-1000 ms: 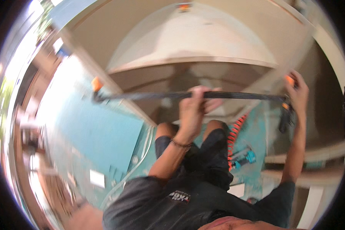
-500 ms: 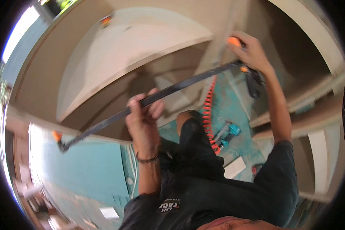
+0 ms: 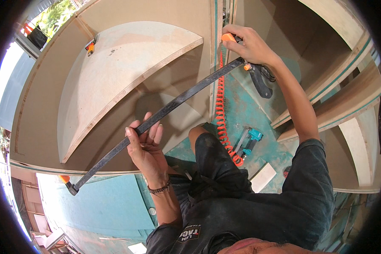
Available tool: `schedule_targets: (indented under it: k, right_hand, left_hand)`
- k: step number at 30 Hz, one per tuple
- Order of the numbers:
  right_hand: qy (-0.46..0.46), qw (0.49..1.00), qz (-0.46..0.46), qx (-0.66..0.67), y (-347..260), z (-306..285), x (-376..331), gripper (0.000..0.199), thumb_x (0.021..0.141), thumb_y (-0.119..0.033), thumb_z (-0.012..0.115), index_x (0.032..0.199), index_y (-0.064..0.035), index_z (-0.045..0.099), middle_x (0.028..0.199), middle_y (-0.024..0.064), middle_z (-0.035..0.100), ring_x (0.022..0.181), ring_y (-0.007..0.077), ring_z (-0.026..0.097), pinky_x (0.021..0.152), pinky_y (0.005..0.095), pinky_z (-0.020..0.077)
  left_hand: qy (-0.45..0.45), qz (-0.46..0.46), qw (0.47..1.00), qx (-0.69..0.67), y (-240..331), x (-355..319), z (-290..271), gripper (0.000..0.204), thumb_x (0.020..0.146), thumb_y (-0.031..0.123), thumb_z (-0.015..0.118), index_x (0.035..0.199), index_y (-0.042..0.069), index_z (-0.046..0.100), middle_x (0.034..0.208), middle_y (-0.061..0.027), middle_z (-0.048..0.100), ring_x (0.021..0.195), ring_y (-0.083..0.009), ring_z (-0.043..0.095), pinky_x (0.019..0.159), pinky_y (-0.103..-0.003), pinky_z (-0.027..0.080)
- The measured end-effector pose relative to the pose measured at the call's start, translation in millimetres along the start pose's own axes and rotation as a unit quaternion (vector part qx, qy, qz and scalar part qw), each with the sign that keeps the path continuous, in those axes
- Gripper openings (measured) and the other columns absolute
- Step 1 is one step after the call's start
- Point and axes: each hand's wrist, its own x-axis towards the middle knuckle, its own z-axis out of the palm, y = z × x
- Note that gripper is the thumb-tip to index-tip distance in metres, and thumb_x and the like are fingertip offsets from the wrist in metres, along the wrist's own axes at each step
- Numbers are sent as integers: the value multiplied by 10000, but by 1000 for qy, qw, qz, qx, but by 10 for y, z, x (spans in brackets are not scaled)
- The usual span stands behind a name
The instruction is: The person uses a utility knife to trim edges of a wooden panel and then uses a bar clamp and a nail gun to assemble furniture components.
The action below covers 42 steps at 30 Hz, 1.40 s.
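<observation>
A long bar clamp [image 3: 182, 103] with a black bar and orange pads stretches slantwise before me, held in both hands. My right hand [image 3: 253, 46] closes round its head, by the orange pad and above the hanging black handle [image 3: 258, 82]. My left hand [image 3: 147, 148] grips the bar lower down, thumb on one side and fingers on the other. The clamp's far-end jaw [image 3: 72, 186] points down to the left, near the bottom edge of a curved wooden cabinet [image 3: 34, 122]. Behind the bar is the cabinet's rounded shelf [image 3: 114, 72].
An orange coiled air hose [image 3: 220, 110] runs down to a teal nail gun [image 3: 249, 142] on the green floor. A pale wood block [image 3: 263, 178] lies near my legs. A small orange-and-black object [image 3: 90, 47] rests on the shelf. Curved wooden panels [image 3: 338, 110] stand at right.
The clamp has tilted more steeply, its left end dropping. My left hand has moved down and left, my right hand left and slightly up. Both keep their hold.
</observation>
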Motion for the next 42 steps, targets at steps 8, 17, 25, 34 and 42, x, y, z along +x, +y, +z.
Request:
schedule_targets:
  k: [8,17,25,34,42]
  right_hand:
    - [3,1000,28,-9,-47,-41,24,256,874,-199,629,1029,3,604,793,73,537,725,160,518,683,310,442]
    - [0,998,63,16,-83,-76,26,247,863,-197,639,1002,6,615,765,44,525,701,138,481,656,296,421]
    - [26,997,69,37,-124,-35,-5,251,860,-201,645,1003,4,624,777,36,535,740,134,478,684,295,416]
    - [13,997,51,61,-34,-19,33,213,872,-192,657,962,-3,619,770,4,531,720,102,465,657,274,403]
    - [-53,993,82,65,19,-107,35,244,885,-218,683,1008,-14,630,782,-3,543,730,91,476,659,268,409]
  left_hand:
    - [1,-2,1000,7,-8,17,51,363,1051,337,464,1139,22,623,1184,-282,649,986,-279,719,843,-338,634]
    - [-11,-22,1000,13,31,21,49,366,1053,349,460,1164,29,599,1232,-274,627,1025,-282,705,897,-364,611]
    - [-121,-32,991,45,64,30,-143,447,1062,304,440,1364,-25,441,1376,-274,526,1185,-327,623,988,-426,558]
    - [-290,-158,944,-7,-167,382,76,501,1076,364,377,1304,-69,486,1288,-253,575,1251,-400,562,1069,-472,477]
    - [-228,-126,965,19,-335,432,376,408,1072,356,408,895,2,510,1031,-224,624,1086,-446,653,935,-472,578]
